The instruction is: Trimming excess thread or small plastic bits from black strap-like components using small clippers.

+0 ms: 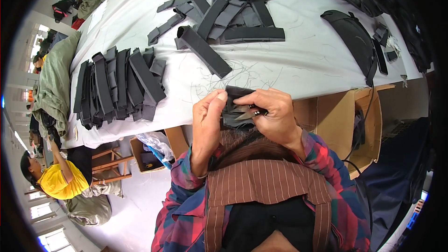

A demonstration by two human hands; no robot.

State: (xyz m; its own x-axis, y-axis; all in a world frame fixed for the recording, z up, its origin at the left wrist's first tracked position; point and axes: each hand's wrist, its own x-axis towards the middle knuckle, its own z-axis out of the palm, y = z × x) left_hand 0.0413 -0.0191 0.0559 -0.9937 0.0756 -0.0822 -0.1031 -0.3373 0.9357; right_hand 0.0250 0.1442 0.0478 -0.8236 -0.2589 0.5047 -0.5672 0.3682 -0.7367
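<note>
At the table's near edge, my left hand [208,116] pinches a black fabric strip [239,90] between thumb and fingers. My right hand [276,117] is closed around small thread snips [245,114], their pointed metal blades lying over the strip towards my left hand. Its index finger and thumb also touch the fabric; part of the strip is hidden behind the fingers. Just beyond my hands, a single folded black strip [205,53] lies on the white cloth among loose cut threads [238,73].
A heap of black strips [224,16] lies farther back, and a neater row [119,86] at the left. A dark curved fabric piece [350,42] rests at the right. Cardboard boxes [333,114] stand below the edge. A person in yellow [63,179] works at far left.
</note>
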